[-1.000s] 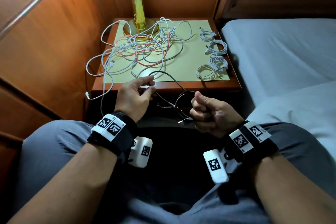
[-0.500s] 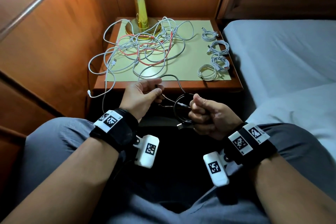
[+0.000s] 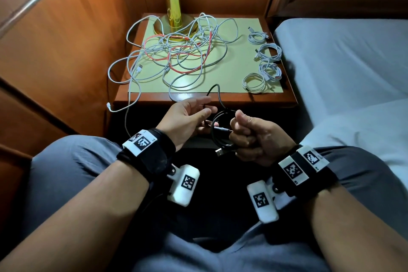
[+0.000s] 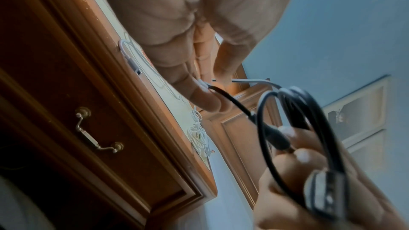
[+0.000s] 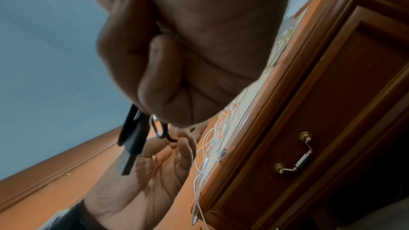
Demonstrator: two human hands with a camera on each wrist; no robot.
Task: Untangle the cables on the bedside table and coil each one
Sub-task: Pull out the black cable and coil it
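A black cable (image 3: 213, 127) is partly wound into a small coil in front of the bedside table (image 3: 242, 100). My right hand (image 3: 238, 126) is clenched round that coil, and the USB plug (image 3: 219, 152) hangs below my fist. My left hand (image 3: 207, 106) is just left of the coil and pinches the cable's free length at its fingertips (image 4: 203, 97). That free length loops up over the table's front edge. A tangle of white and red cables (image 3: 176, 55) lies on the yellow mat. Several coiled white cables (image 3: 254, 83) sit along the mat's right side.
A gold lamp base (image 3: 174, 24) stands at the back of the table, under part of the tangle. One white cable end (image 3: 109, 107) hangs off the table's left front corner. The bed (image 3: 342, 62) is close on the right, wood panelling on the left. The drawer handle (image 4: 97, 134) is below.
My left hand has moved right, close to my right hand. The black cable's free length has grown shorter and now only a small loop reaches the table edge.
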